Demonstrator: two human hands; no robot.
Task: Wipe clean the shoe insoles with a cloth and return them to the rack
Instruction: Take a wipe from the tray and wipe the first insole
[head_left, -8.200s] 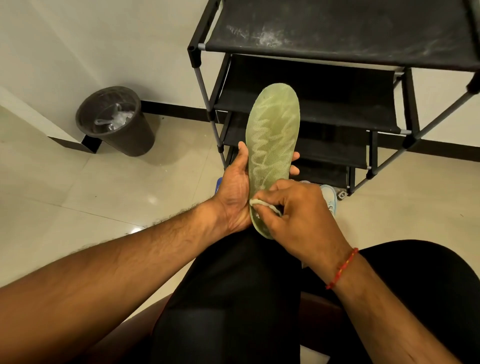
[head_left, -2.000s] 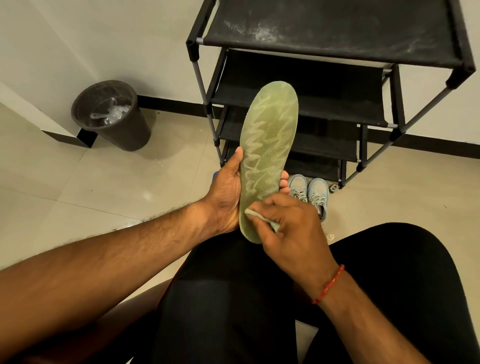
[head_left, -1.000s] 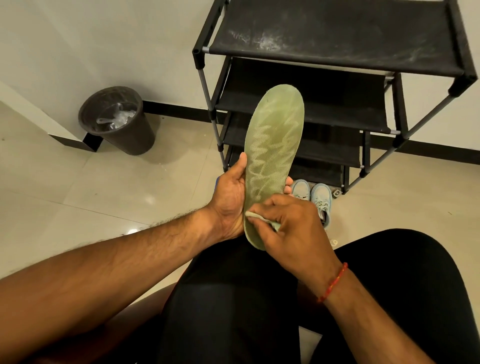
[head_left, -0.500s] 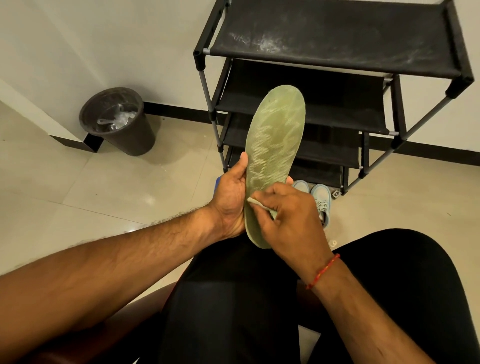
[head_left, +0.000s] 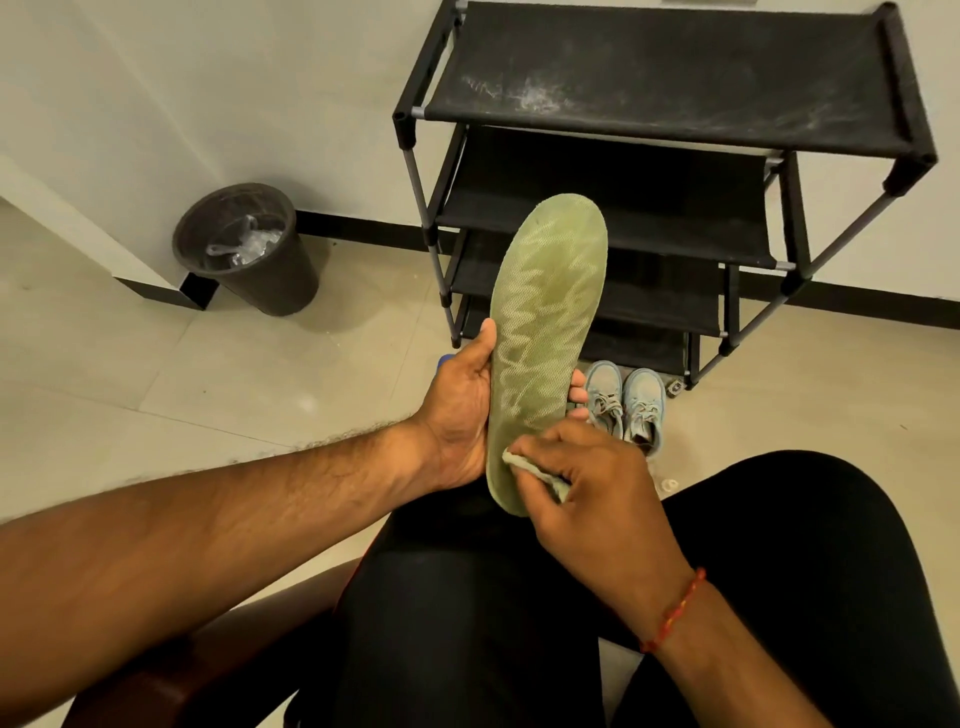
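Note:
A green mesh-patterned insole (head_left: 545, 322) stands upright over my lap, toe end up. My left hand (head_left: 460, 410) grips its lower half from the left, thumb on the front edge and fingertips showing behind on the right. My right hand (head_left: 587, 483) presses a small pale cloth (head_left: 530, 467) against the heel end of the insole. Only a strip of the cloth shows under my fingers. The black shoe rack (head_left: 670, 78) stands against the wall just beyond the insole, its shelves bare and its top dusty.
A pair of small light-blue shoes (head_left: 628, 400) sits on the floor at the foot of the rack. A dark waste bin (head_left: 249, 260) with plastic in it stands by the wall at left. My legs in black trousers fill the bottom of the view.
My right hand with the cloth has slid down the insole from its mid-lower part to the heel end. My left hand keeps the insole held in the same place.

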